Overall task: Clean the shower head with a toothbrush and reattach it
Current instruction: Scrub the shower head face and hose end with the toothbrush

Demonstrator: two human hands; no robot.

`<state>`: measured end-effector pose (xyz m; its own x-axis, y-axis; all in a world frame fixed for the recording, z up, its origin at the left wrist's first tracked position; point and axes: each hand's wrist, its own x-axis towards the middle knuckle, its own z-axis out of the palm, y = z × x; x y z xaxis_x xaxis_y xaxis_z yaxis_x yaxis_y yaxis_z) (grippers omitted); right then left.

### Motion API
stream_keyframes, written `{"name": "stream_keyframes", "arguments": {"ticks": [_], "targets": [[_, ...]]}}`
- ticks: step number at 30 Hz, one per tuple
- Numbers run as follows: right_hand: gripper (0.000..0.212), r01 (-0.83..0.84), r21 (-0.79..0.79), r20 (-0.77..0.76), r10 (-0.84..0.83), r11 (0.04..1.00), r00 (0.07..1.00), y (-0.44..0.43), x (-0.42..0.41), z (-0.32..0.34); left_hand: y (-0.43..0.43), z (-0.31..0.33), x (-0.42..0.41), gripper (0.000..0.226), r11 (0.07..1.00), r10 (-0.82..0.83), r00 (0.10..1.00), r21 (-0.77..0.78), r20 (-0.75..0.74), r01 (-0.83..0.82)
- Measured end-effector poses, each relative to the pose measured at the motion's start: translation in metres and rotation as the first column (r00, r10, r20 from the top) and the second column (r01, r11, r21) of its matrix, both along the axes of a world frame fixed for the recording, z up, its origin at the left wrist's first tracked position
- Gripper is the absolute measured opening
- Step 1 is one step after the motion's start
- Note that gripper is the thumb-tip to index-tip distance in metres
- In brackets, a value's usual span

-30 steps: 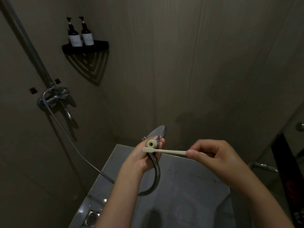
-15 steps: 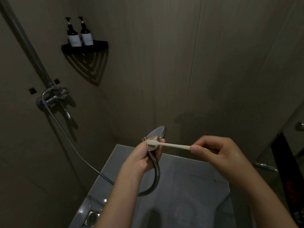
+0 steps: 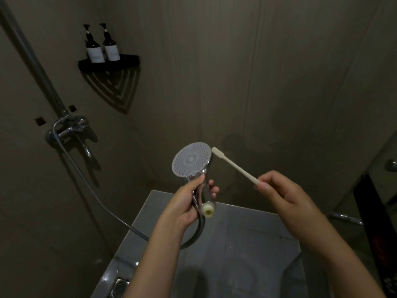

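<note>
The left hand (image 3: 189, 203) grips the shower head (image 3: 191, 161), face up. The right hand (image 3: 279, 194) pinches the toothbrush (image 3: 234, 167). Scrub every little hole gently.

Shower head (image 3: 191, 161) at centre, toothbrush (image 3: 234, 166) just right of it. Tap (image 3: 68, 130) on left wall, hose (image 3: 90, 188) running down from it. Two bottles (image 3: 102, 50) on corner shelf (image 3: 109, 63) above. Floor drain (image 3: 120, 286) below left.
</note>
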<state>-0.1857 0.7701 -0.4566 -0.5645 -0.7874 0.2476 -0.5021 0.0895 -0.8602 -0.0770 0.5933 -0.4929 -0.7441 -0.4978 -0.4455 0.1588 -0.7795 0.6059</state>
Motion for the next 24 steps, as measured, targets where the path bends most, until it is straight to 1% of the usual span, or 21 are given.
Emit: {"name": "stream_keyframes", "arguments": {"ticks": [4,6,9,12,16,18,22,24], "targets": [[0.016,-0.013,0.044,0.091,0.009,0.999,0.996,-0.001,0.002,0.001,0.002,0.005,-0.001,0.03,0.995,0.036,0.999,-0.097,-0.024,-0.038],[0.016,-0.013,0.045,0.131,0.007,0.999,0.991,-0.002,0.003,0.0,0.006,0.011,-0.001,0.025,0.986,0.052,0.997,-0.158,-0.049,-0.059],[0.016,-0.027,0.026,0.17,0.022,0.999,0.985,-0.003,0.002,-0.004,0.014,0.02,-0.002,0.02,0.971,0.035,0.994,-0.23,-0.102,-0.058],[0.015,-0.038,0.008,0.208,0.035,0.999,0.978,-0.004,0.0,-0.009,0.021,0.027,-0.005,0.025,0.95,0.0,0.989,-0.31,-0.149,-0.047],[0.016,-0.04,-0.016,0.252,0.043,0.999,0.967,-0.006,0.0,-0.014,0.027,0.033,-0.009,0.041,0.912,-0.044,0.981,-0.409,-0.191,-0.039],[0.017,-0.022,-0.013,0.269,0.025,1.0,0.963,-0.008,0.0,-0.015,0.03,0.035,-0.011,0.044,0.9,-0.045,0.977,-0.433,-0.209,-0.051],[0.014,0.037,-0.031,0.375,-0.023,0.999,0.927,-0.012,0.002,-0.016,0.034,0.038,-0.014,0.042,0.883,-0.056,0.973,-0.466,-0.222,-0.055],[0.013,0.059,-0.043,0.366,-0.04,0.997,0.93,-0.014,0.004,-0.019,0.036,0.039,-0.015,0.041,0.876,-0.064,0.972,-0.48,-0.226,-0.054]]}}
